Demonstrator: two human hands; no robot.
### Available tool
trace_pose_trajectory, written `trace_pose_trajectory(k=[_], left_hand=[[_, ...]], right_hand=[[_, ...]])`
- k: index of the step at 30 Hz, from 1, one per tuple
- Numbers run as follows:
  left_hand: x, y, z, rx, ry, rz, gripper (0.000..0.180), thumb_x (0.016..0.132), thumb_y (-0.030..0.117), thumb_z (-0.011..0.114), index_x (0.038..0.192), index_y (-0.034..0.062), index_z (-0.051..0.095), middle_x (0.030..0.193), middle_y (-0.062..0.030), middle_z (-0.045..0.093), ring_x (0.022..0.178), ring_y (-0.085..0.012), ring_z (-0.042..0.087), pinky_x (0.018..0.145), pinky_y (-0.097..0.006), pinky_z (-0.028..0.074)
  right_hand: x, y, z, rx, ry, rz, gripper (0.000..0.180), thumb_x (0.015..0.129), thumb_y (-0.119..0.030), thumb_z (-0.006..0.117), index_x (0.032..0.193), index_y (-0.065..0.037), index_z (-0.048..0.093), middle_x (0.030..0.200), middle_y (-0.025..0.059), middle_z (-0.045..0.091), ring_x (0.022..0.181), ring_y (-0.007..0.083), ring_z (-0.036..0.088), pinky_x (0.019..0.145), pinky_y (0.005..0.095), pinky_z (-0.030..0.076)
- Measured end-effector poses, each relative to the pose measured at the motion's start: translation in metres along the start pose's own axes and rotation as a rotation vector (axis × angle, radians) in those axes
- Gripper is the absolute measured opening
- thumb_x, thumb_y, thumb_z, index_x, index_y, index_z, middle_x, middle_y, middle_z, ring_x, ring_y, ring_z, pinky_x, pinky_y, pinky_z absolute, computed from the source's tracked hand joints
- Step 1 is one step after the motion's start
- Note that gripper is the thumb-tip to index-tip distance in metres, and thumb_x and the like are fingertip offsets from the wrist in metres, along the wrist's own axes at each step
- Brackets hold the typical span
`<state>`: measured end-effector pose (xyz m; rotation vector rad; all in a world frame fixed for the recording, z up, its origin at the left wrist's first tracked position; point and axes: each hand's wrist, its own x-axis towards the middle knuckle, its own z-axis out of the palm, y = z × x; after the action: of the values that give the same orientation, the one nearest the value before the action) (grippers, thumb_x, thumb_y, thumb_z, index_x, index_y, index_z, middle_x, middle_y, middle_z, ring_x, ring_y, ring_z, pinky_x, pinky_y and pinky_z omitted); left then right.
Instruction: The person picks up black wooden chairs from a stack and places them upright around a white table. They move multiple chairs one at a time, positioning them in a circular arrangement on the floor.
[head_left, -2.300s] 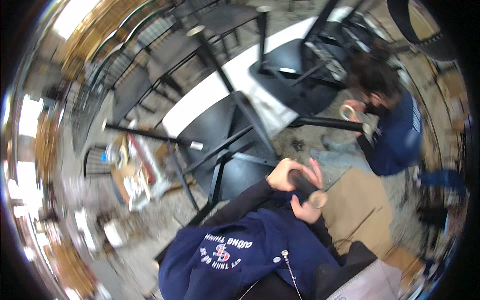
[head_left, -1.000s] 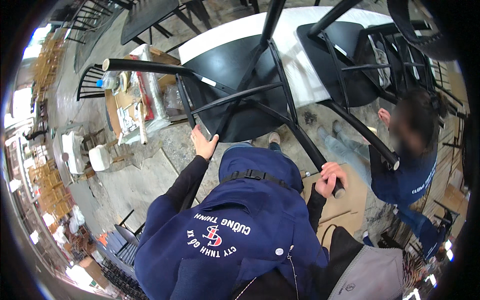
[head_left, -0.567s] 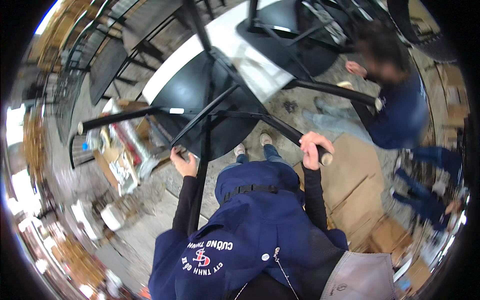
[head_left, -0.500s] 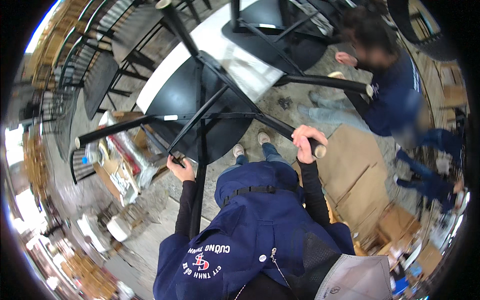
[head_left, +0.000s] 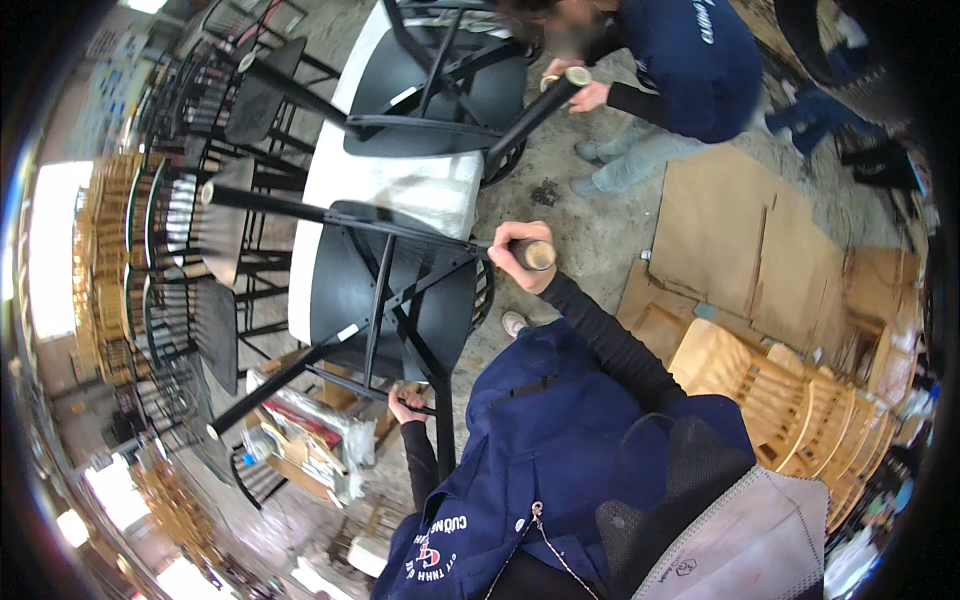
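A black wooden chair [head_left: 455,315] lies upside down on a table [head_left: 430,185] with a white cover, its legs pointing up and outward. My right hand [head_left: 522,255] is wrapped round one leg close to its pale round end. Lower down, my left hand [head_left: 406,404] closes its fingers on a thin black rung [head_left: 345,377] between two legs. Just beyond, a second upturned black chair [head_left: 375,85] rests on the same table. A co-worker [head_left: 680,70] bends over it, hands at the tip of one leg.
Black chairs [head_left: 215,300] stand in rows on the left. Flattened cardboard [head_left: 735,225] covers floor on the right, with light wooden chairs [head_left: 790,400] nearer me. Beside my left arm, an open box [head_left: 325,455] holds plastic-wrapped things. More people are at the far right.
My view has turned, so the chairs and table appear further left. Both my hands keep hold of the upturned chair. The co-worker's hands now show at the second chair's leg end.
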<state>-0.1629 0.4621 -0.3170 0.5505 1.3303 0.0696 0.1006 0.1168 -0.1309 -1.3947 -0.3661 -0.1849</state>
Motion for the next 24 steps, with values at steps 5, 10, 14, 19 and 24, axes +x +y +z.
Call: trace_pose_trajectory(k=[5, 10, 14, 19, 24], left_hand=[[-0.02, -0.007, 0.003, 0.228, -0.017, 0.014, 0.043, 0.076, 0.03, 0.047, 0.045, 0.0193, 0.019, 0.037, 0.0042, 0.02, 0.029, -0.0103, 0.019, 0.03, -0.024, 0.014], [-0.053, -0.03, -0.001, 0.311, -0.019, -0.063, 0.038, 0.074, 0.026, 0.045, 0.046, 0.0192, 0.02, 0.041, 0.0045, 0.017, 0.034, -0.011, 0.016, 0.035, -0.026, 0.016], [-0.052, -0.018, 0.012, 0.274, -0.029, -0.126, 0.04, 0.074, 0.024, 0.046, 0.046, 0.0193, 0.018, 0.04, 0.0046, 0.015, 0.033, -0.0112, 0.015, 0.035, -0.026, 0.015], [-0.028, -0.017, 0.034, 0.135, -0.124, -0.265, 0.043, 0.078, 0.021, 0.045, 0.046, 0.0197, 0.016, 0.039, 0.0044, 0.013, 0.031, -0.0114, 0.013, 0.034, -0.027, 0.013], [-0.016, -0.022, 0.05, 0.17, -0.086, -0.106, 0.043, 0.077, 0.021, 0.047, 0.045, 0.0198, 0.018, 0.038, 0.0046, 0.014, 0.029, -0.0123, 0.014, 0.034, -0.029, 0.013]], right_hand=[[-0.009, -0.035, -0.007, -0.037, 0.017, 0.05, 0.019, 0.068, -0.006, 0.061, 0.055, -0.003, 0.046, 0.047, 0.0053, 0.043, 0.042, 0.0134, 0.044, 0.043, 0.0264, 0.032], [-0.031, -0.063, -0.031, -0.013, 0.027, 0.066, 0.02, 0.068, -0.001, 0.058, 0.054, -0.002, 0.044, 0.046, 0.005, 0.041, 0.041, 0.0131, 0.043, 0.042, 0.0258, 0.03], [-0.018, -0.055, -0.028, 0.005, 0.05, 0.079, 0.018, 0.068, -0.001, 0.056, 0.055, -0.001, 0.044, 0.047, 0.0042, 0.042, 0.042, 0.0111, 0.041, 0.042, 0.0257, 0.028], [0.027, -0.021, -0.022, 0.134, 0.069, 0.155, 0.017, 0.074, -0.002, 0.053, 0.059, -0.002, 0.046, 0.052, 0.0008, 0.047, 0.048, 0.0068, 0.044, 0.045, 0.0214, 0.034], [0.045, 0.016, -0.018, 0.28, 0.027, 0.031, 0.015, 0.077, -0.005, 0.052, 0.064, -0.002, 0.046, 0.056, 0.0041, 0.047, 0.046, 0.0085, 0.043, 0.046, 0.023, 0.038]])
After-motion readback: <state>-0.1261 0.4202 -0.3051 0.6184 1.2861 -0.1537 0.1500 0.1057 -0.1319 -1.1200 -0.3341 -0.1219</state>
